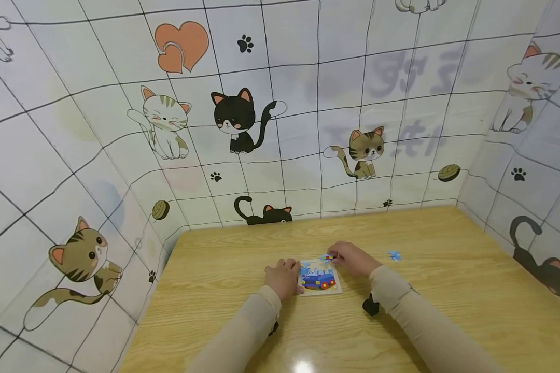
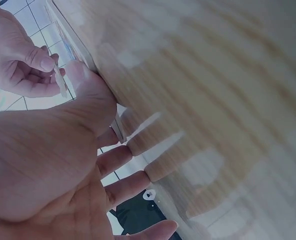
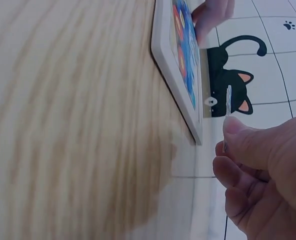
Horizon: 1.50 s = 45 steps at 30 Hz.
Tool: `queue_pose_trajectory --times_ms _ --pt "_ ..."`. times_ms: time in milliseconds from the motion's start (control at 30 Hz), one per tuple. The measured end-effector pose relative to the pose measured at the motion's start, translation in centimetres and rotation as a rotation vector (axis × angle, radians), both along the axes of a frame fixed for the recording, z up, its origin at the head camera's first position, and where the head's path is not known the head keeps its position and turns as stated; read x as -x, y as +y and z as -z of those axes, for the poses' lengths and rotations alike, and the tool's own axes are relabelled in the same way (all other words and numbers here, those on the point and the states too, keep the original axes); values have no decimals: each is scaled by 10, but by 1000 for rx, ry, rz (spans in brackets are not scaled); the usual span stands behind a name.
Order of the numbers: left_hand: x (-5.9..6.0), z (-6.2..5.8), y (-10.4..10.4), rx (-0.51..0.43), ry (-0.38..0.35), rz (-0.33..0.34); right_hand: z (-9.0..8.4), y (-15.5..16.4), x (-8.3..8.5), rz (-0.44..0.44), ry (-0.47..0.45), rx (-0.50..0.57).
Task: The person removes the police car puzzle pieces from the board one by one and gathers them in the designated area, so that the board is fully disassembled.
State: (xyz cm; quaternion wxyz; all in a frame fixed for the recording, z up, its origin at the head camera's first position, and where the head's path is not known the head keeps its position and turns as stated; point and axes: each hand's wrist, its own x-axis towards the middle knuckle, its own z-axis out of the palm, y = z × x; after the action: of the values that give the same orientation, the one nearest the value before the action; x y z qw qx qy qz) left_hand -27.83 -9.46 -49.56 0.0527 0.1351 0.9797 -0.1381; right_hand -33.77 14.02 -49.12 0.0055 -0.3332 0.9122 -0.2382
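A square jigsaw puzzle board (image 1: 318,280) with a pale frame lies flat on the table, showing a blue cartoon vehicle with red and yellow wheels. My left hand (image 1: 282,278) is at its left side, thumb touching the board's edge. In the left wrist view, the fingers (image 2: 123,190) stretch out loosely and their tips rest on the tabletop. Between thumb and fingers, my right hand (image 1: 350,258) pinches a thin puzzle piece (image 1: 327,257) of blue, red and yellow over the board's far right corner. The right wrist view shows this puzzle piece (image 3: 228,102) edge-on, raised beside the board.
Another light-blue puzzle piece (image 1: 394,255) lies on the wooden table (image 1: 429,300), to the right of my right hand. Cat-printed sheeting (image 1: 308,129) stands along the table's back and sides. A small black object (image 1: 371,305) hangs at the right wrist.
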Motion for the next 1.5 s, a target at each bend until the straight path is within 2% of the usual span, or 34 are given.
queue_pose_trajectory --times_ms 233,400,533,667,767,1167,1500 --pt "-3 -4 -2 7 -11 0 -3 18 9 44 -51 40" --pt "-3 -3 -2 -10 -11 2 0 32 14 70 -27 40" --pt "-2 0 -1 -32 -9 8 4 41 11 88 -21 41" --pt "-4 -4 0 -35 -4 15 6 48 10 112 -11 46" --pt "-5 -8 0 -37 0 15 8 54 12 117 -4 51" --pt "-5 -8 0 -31 0 26 13 78 17 147 -26 36" --pt "-7 -7 0 -37 6 17 11 89 13 180 -17 -32"
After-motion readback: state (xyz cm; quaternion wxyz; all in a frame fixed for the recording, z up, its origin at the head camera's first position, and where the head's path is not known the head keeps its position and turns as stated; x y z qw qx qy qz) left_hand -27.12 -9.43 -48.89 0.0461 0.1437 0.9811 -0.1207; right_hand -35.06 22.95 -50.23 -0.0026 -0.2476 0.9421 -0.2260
